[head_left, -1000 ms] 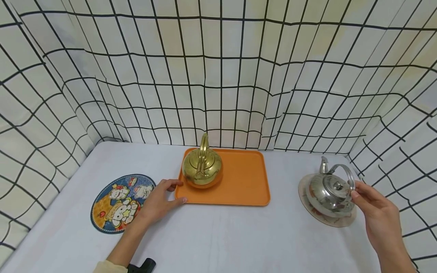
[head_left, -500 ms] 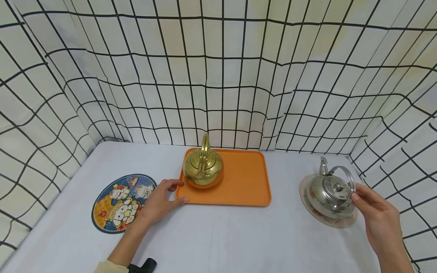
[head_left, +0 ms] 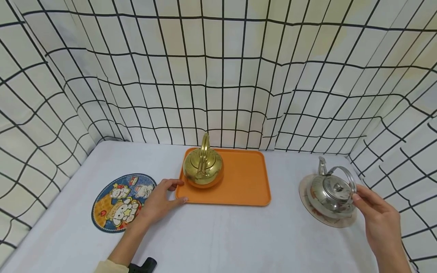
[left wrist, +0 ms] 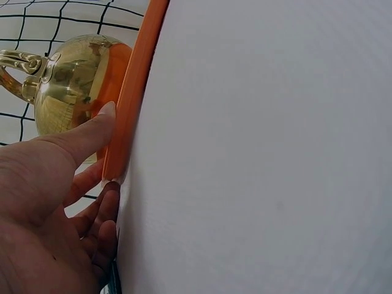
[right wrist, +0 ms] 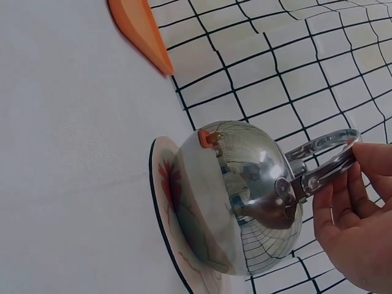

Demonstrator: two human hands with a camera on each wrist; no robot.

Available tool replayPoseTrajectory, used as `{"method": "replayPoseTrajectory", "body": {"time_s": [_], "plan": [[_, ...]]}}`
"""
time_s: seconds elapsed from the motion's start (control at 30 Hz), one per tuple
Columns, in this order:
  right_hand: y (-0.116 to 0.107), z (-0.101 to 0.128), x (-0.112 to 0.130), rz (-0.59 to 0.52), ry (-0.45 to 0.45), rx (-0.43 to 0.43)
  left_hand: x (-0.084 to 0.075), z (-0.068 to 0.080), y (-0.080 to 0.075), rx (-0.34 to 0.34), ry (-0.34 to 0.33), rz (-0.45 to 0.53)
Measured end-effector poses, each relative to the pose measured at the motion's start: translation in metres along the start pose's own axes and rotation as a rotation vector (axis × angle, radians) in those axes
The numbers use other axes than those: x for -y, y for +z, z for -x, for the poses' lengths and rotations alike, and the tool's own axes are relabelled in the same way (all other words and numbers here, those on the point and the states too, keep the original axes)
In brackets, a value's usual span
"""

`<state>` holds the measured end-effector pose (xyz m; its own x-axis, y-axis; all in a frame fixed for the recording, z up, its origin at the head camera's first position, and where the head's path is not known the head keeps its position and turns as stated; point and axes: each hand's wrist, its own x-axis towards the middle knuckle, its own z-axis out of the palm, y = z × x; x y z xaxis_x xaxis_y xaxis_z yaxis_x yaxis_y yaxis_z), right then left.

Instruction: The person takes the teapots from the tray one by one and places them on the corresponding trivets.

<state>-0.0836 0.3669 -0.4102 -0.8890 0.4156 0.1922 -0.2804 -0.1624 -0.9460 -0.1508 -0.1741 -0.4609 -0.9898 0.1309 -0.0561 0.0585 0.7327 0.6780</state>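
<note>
My left hand holds the left front corner of an orange tray, thumb on the front rim and fingers at the left side. In the left wrist view, the thumb lies against the tray edge and the other fingers curl by the corner. A shiny gold teapot stands upright on the tray's left half, handle raised. At the right, my right hand pinches the arched handle of a silver teapot. That teapot sits over a round pale mat with a red flower pattern, seen in the right wrist view.
A round blue and yellow cartoon placemat lies left of the tray, partly behind my left forearm. White cloth covers the table. Black-and-white grid fabric walls in the back and both sides. A black object shows beside the left sleeve.
</note>
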Motion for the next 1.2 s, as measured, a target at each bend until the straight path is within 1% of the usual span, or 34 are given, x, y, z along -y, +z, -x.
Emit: {"method": "replayPoseTrajectory", "body": {"time_s": [0.17, 0.37, 0.47, 0.57, 0.63, 0.8, 0.87, 0.93, 1.0, 1.1, 1.2], "plan": [[0.001, 0.001, 0.001, 0.012, 0.025, -0.021, -0.001, 0.001, -0.001, 0.004, -0.015, 0.004], [0.001, 0.001, 0.0, 0.006, 0.041, -0.008, 0.0, 0.001, -0.001, 0.008, -0.028, 0.011], [-0.001, 0.001, 0.0, 0.026, 0.062, 0.004, 0.002, 0.001, -0.001, 0.006, -0.022, 0.014], [-0.001, 0.001, 0.002, 0.071, 0.07, 0.002, 0.002, 0.001, 0.0, 0.003, -0.008, 0.019], [0.002, 0.001, 0.005, 0.095, 0.065, -0.037, 0.002, 0.001, 0.0, 0.001, 0.0, 0.022], [0.017, 0.0, 0.016, 0.209, 0.048, -0.241, 0.001, 0.001, 0.0, -0.003, -0.002, 0.018], [0.023, 0.0, 0.02, 0.262, 0.043, -0.297, 0.0, 0.001, 0.0, -0.002, -0.001, 0.014], [0.029, 0.0, 0.023, 0.306, 0.017, -0.316, 0.0, 0.001, 0.0, -0.003, 0.0, 0.016], [0.033, 0.0, 0.024, 0.345, -0.031, -0.319, 0.0, 0.002, 0.0, -0.005, 0.006, 0.015], [0.039, 0.001, 0.025, 0.395, -0.148, -0.297, 0.0, 0.002, 0.0, -0.005, 0.01, 0.01], [0.045, 0.002, 0.024, 0.487, -0.274, -0.249, -0.001, 0.003, -0.001, -0.008, 0.013, 0.003]]}}
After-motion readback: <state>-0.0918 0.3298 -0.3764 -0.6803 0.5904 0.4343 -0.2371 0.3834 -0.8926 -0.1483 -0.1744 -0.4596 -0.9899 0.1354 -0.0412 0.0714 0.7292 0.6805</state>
